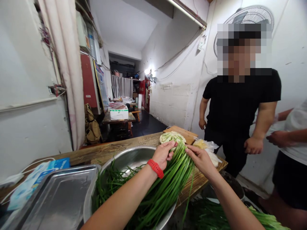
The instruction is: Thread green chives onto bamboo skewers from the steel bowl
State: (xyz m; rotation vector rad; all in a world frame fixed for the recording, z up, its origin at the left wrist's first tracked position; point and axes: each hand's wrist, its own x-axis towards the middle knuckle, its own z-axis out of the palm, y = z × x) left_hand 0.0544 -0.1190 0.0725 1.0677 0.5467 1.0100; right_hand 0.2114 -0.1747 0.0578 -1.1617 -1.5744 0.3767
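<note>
A long bunch of garlic chives hangs from my left hand, which is closed around its pale upper end; a red band is on that wrist. My right hand pinches at the right side of the same bunch, thumb and forefinger close together. The green leaves droop over the rim of a large steel basin, where more loose chives lie. Just behind my hands sits a round, pale green and white vegetable mass, partly covered; I cannot tell its kind.
A steel tray and a blue-white packet lie left on the wooden table. A wooden board and plastic bags are beyond my right hand. More greens lie lower right. A person in black stands opposite, another beside.
</note>
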